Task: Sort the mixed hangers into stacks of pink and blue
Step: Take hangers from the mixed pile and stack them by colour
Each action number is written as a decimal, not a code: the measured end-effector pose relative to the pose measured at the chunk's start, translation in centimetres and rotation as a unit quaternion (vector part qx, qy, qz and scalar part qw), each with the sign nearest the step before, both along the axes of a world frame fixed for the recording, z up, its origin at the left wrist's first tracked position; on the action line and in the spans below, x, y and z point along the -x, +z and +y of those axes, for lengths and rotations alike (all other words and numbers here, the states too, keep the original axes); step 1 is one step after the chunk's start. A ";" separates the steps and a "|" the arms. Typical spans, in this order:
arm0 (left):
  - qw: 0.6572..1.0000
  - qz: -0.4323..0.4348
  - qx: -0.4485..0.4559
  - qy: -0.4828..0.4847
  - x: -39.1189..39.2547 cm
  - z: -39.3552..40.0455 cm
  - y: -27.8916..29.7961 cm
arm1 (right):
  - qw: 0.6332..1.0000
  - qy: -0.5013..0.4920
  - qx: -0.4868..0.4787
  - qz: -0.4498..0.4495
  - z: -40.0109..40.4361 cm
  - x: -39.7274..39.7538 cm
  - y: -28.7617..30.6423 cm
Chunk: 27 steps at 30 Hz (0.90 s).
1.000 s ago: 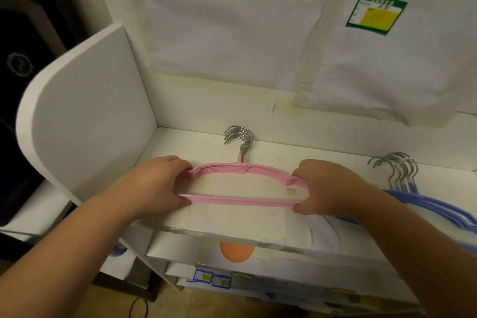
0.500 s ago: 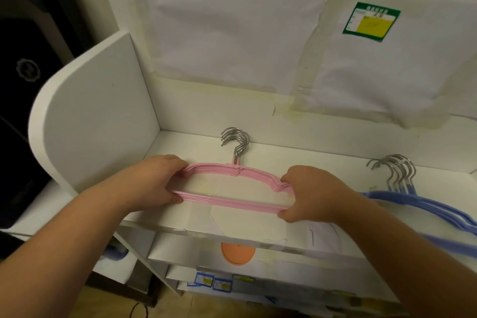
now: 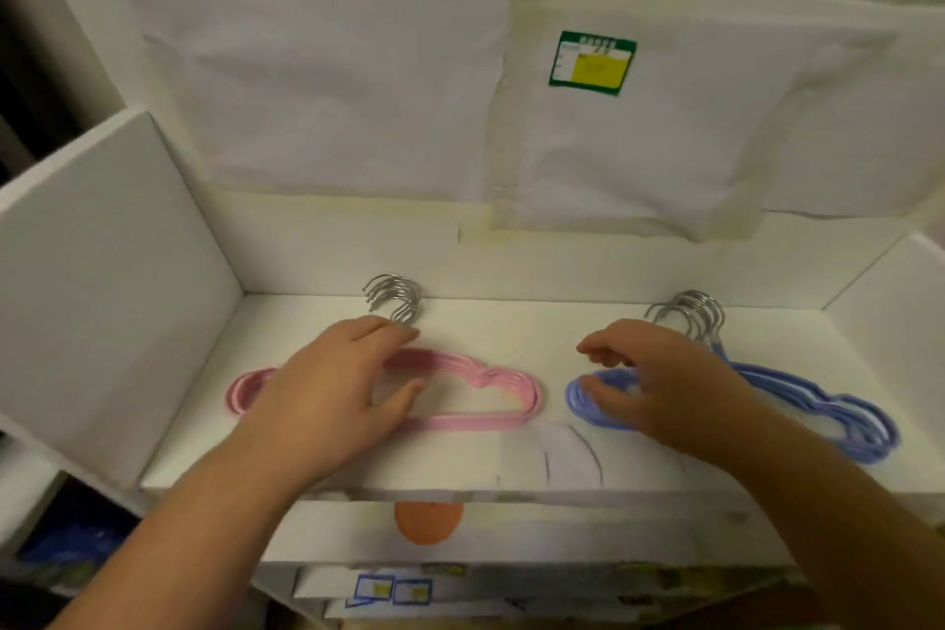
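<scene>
The pink hangers (image 3: 460, 391) lie flat in one stack on the white shelf (image 3: 511, 322), with their metal hooks (image 3: 394, 297) toward the back wall. The left hand (image 3: 327, 394) rests over the left half of this stack, fingers loosely spread, gripping nothing. Just beside, on the right, lie the blue hangers (image 3: 797, 407), also stacked. The right hand (image 3: 659, 384) is over their left end, fingers bent; whether it holds them I cannot tell. On the paper-covered wall is a green label (image 3: 592, 62) with a yellow field; its writing is too blurred to read. A white side panel (image 3: 102, 281) closes the shelf at left.
</scene>
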<state>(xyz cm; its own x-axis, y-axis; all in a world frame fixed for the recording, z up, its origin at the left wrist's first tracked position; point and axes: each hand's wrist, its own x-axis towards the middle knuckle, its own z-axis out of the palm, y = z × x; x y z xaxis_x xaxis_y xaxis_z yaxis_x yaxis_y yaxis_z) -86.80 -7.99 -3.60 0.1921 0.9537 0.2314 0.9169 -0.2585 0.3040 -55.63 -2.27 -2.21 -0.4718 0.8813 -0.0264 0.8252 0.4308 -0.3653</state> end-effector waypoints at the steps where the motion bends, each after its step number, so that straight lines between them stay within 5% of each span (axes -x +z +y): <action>1: 1.000 0.000 0.007 -0.016 -1.7 0.2 -0.1 | 1.000 -0.016 -0.012 0.007 -0.3 -1.4 0.1; 9: 0.995 0.011 0.033 -0.092 -14.8 3.3 -1.9 | 0.988 -0.139 -0.064 0.006 -2.6 -14.9 -1.2; 15: 0.990 0.070 0.110 -0.052 -21.0 4.9 -3.1 | 0.986 -0.161 -0.047 0.006 -2.4 -23.3 -2.7; 21: 0.979 0.095 0.180 0.007 -21.8 6.3 -3.0 | 0.982 -0.155 0.099 0.032 -1.4 -25.3 -4.2; 27: 0.973 0.115 0.196 0.045 -22.7 6.9 -2.4 | 0.988 -0.144 0.052 0.016 -0.8 -24.7 -5.0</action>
<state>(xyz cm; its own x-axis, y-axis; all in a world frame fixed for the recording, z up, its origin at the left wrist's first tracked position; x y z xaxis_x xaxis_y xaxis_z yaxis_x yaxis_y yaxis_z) -64.11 -1.08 -6.05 0.1070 0.9753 -0.1934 0.9859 -0.0788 0.1477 -30.94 -3.10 -7.26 -0.2038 0.9725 -0.1125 0.8954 0.1387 -0.4232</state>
